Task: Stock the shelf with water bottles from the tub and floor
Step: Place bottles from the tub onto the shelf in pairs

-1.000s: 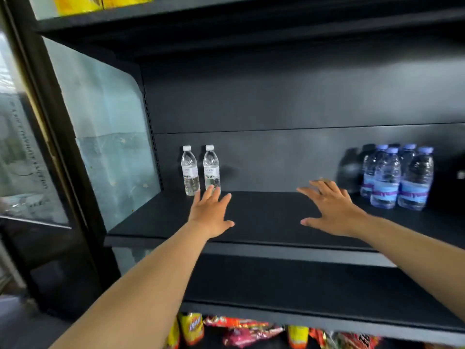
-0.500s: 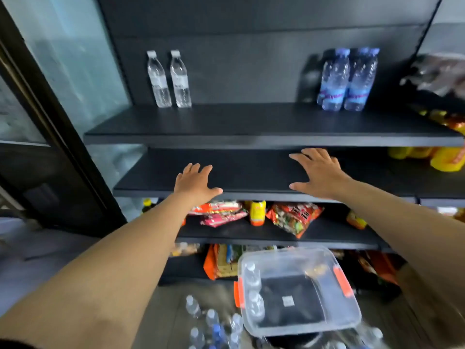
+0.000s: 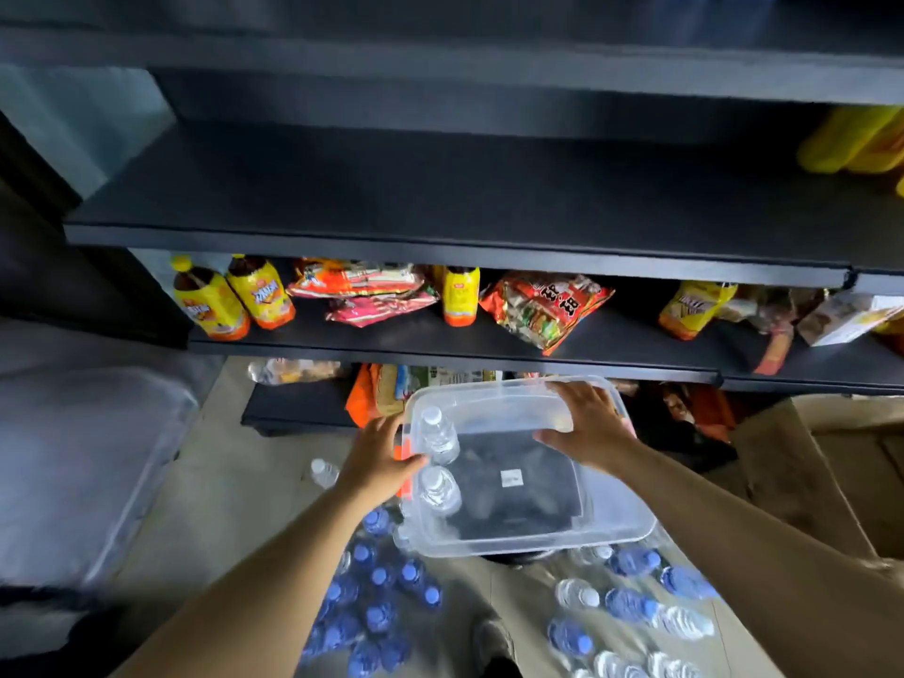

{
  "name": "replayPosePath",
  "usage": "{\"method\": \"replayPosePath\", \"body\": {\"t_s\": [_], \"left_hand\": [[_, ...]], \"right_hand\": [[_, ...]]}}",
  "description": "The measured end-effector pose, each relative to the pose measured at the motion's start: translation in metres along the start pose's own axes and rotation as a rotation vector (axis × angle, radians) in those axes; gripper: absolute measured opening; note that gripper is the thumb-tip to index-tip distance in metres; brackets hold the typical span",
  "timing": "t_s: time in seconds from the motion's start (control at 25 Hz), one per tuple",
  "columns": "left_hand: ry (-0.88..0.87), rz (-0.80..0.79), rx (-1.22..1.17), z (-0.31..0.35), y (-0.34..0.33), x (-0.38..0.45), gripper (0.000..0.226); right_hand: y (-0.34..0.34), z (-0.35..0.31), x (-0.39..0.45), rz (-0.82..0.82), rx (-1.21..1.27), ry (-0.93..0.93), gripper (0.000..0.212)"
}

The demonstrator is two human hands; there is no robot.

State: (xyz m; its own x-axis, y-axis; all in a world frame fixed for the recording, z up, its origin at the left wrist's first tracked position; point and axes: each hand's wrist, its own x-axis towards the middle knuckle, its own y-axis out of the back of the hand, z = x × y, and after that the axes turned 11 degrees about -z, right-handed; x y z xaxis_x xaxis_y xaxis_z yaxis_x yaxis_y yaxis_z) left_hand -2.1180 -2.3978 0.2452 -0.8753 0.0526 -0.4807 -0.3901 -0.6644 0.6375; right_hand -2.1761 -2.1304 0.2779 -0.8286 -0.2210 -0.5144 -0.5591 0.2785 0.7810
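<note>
A clear plastic tub (image 3: 614, 528) with orange latches sits low in the middle, in front of the shelving. Two white-capped water bottles (image 3: 439, 434) stand along its left inner wall. My left hand (image 3: 377, 460) lies against the tub's left wall beside those bottles, fingers fairly straight and holding nothing. My right hand (image 3: 589, 428) is spread open over the tub's far right part. Several blue-capped bottles (image 3: 376, 604) lie on the floor below the tub, more (image 3: 631, 604) to the right. The black shelf (image 3: 440, 203) above is bare.
The lower shelf (image 3: 391, 342) carries yellow drink bottles (image 3: 210, 303) and snack packets (image 3: 543, 305). A single white-capped bottle (image 3: 323, 473) stands on the floor to the left. A cardboard box (image 3: 802, 477) is at the right, a grey bundle (image 3: 78, 457) at the left.
The view has dropped from the upper shelf to the floor. Both hands came down from the shelf edge to the tub, the left to its side wall, the right over it.
</note>
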Motion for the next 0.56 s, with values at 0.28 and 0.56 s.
{"method": "replayPosePath", "body": {"t_s": [0.28, 0.56], "left_hand": [[0.117, -0.004, -0.207, -0.052, -0.103, 0.040, 0.078], [0.240, 0.109, -0.424, -0.070, -0.151, 0.073, 0.065]], "right_hand": [[-0.066, 0.027, 0.104, -0.214, 0.353, 0.032, 0.072], [-0.137, -0.011, 0.195, -0.433, 0.517, 0.200, 0.073]]}}
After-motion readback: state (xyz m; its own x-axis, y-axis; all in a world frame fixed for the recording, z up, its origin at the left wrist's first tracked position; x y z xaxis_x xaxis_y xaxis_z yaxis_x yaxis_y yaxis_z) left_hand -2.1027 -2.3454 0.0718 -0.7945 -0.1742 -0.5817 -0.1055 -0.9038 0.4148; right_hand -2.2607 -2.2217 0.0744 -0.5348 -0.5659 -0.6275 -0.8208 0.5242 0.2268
